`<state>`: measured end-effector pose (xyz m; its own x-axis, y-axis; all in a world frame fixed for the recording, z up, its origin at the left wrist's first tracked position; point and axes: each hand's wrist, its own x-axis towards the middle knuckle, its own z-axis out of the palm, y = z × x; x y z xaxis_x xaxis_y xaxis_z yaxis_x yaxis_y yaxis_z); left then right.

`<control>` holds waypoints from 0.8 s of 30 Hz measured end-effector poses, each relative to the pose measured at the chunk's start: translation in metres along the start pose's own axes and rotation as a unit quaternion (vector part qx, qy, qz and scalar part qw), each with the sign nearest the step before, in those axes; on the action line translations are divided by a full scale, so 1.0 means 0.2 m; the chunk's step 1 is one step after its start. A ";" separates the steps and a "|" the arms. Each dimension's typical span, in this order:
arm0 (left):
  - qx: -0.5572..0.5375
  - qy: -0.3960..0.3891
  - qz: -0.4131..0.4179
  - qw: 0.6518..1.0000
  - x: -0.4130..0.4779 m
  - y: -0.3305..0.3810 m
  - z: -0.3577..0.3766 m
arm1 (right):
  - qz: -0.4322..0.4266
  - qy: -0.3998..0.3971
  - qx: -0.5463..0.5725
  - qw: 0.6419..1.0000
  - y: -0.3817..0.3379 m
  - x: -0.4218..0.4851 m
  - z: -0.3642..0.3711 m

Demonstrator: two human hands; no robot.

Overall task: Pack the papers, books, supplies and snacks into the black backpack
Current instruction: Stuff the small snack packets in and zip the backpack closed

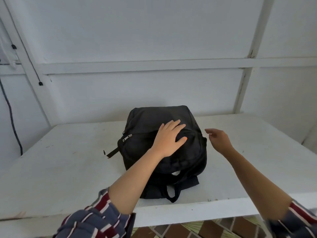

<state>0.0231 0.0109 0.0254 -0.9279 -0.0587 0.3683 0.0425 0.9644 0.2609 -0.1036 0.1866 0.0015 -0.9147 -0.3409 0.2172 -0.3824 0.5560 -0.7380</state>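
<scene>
The black backpack point(163, 143) is lying flat in the middle of the bench point(68, 169). The left hand point(169, 140) is pressing on it, fingers spread. The right hand point(218, 140) is hanging beside it, loosely curled, holding nothing. Next, pull the zipper point(127, 137) gently.

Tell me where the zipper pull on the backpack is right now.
On the backpack's left side, the zipper pull sits just left of the left hand resting flat on it.
</scene>
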 end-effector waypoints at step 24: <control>0.111 0.005 -0.055 0.992 -0.03 0.09 0.21 | -0.048 -0.093 -0.099 0.990 0.19 -0.01 -0.04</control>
<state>0.0136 0.0391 -0.0097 -0.9187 -0.1673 0.3577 -0.1413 0.9851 0.0979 -0.1174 0.2134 -0.0217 -0.8394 -0.5237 0.1454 -0.5023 0.6452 -0.5757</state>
